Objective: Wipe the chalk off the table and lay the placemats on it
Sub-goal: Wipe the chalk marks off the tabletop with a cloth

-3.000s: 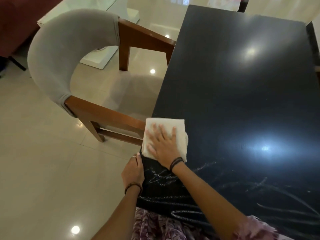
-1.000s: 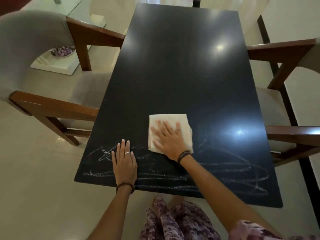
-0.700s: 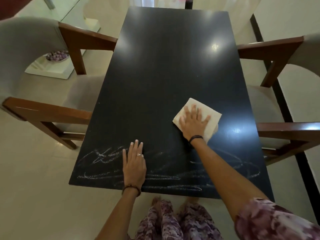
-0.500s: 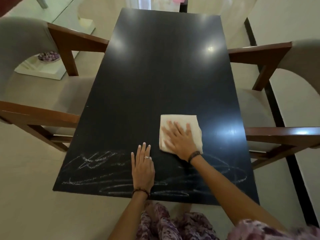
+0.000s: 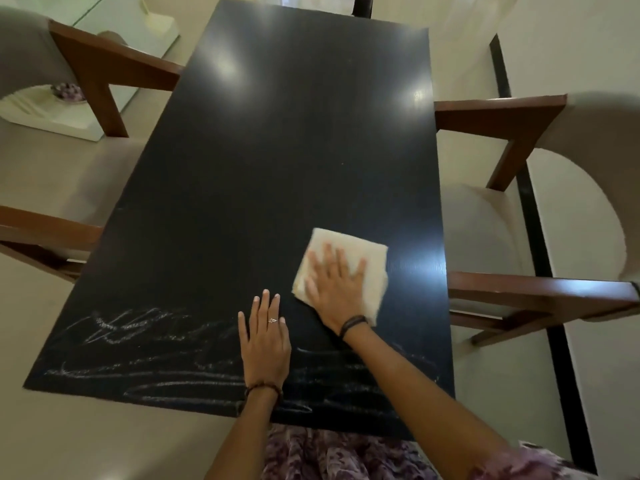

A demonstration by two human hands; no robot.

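Note:
A long black table (image 5: 277, 150) stretches away from me. White chalk scribbles (image 5: 138, 341) cover its near end, mostly on the left and along the front edge. A folded white cloth (image 5: 367, 258) lies on the table right of centre, and my right hand (image 5: 336, 289) presses flat on it with fingers spread. Just left of the cloth, my left hand (image 5: 265, 341) rests flat on the tabletop over the chalk marks, fingers straight. No placemats are in view.
An armchair with wooden arms and grey upholstery (image 5: 52, 133) stands at the table's left side, and a matching one (image 5: 536, 220) at its right. A white low table base (image 5: 69, 109) sits on the tiled floor beyond the left chair.
My right hand has slid the cloth to the right and a little further away across the table. My left hand stays flat near the front edge. The view has shifted slightly.

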